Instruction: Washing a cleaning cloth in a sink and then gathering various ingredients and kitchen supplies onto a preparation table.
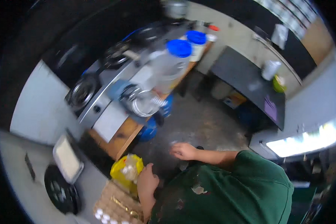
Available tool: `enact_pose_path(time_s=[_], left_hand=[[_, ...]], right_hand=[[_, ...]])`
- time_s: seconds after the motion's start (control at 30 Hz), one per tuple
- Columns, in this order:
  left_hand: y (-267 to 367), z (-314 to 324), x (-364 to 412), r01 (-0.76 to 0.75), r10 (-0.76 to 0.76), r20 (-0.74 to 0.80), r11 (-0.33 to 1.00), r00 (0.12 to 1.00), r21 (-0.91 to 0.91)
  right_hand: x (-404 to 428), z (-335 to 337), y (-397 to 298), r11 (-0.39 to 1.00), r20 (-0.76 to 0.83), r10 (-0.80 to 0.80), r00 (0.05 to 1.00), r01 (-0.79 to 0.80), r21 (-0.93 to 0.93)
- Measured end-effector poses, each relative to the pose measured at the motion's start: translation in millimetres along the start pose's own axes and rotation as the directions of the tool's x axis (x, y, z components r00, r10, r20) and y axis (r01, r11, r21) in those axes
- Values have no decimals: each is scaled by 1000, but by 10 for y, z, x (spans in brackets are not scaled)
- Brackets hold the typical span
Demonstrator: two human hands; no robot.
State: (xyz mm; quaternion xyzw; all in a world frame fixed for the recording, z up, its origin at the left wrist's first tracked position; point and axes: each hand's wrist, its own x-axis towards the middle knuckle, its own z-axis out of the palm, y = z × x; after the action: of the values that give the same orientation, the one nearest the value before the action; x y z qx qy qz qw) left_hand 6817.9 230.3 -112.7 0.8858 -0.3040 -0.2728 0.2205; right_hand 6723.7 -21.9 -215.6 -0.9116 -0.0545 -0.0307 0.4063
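Observation:
My left hand (148,180) is beside a yellow plastic waste bin or bag (118,171) with crumpled whitish material in it. Its fingers point forward with the thumb apart, and I see nothing in it. Just behind is a cardboard egg tray (107,193) with several white eggs (102,216) at its near end and shiny gold-coloured items on it. Over the floor, in front of my green shirt (226,193), hangs my right hand (183,151) with fingers curled. Blur hides whether anything is inside it.
A gas stove (84,89) and a wooden-edged counter (126,137) run along the left. Blue-lidded jars (168,70) and a metal-rimmed vessel (145,103) stand there. A white-filled tray (67,158) lies nearer. Across the floor (207,120) is a dark table (240,70) with a purple cloth (270,107).

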Motion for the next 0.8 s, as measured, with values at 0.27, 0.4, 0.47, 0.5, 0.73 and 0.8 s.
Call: enact_pose_path(time_s=[0.27, 0.4, 0.47, 0.5, 0.73, 0.8], left_hand=[[2418, 945, 1222, -408, 349, 261, 885, 900, 225], [3514, 1650, 1590, -650, 505, 474, 729, 721, 212], [3964, 1953, 1778, -709, 526, 534, 670, 662, 219], [4194, 2126, 1877, -752, 546, 574, 627, 610, 202], [5356, 2790, 2292, -827, 590, 650, 551, 479, 109], [5456, 2927, 2500, -835, 560, 689, 536, 460, 122]], right_hand=[[-2033, -1175, 925, 927, -398, 372, 839, -356, 116], [-3166, -1839, 1322, 852, -566, 457, 686, -521, 57], [-3710, -2105, 1568, 771, -658, 515, 549, -632, 76], [-4005, -2223, 1658, 711, -703, 557, 443, -691, 128], [-5204, -3108, 2206, 589, -817, 576, -35, -676, 444], [-5238, -3486, 2459, 617, -819, 548, -170, -579, 533]])
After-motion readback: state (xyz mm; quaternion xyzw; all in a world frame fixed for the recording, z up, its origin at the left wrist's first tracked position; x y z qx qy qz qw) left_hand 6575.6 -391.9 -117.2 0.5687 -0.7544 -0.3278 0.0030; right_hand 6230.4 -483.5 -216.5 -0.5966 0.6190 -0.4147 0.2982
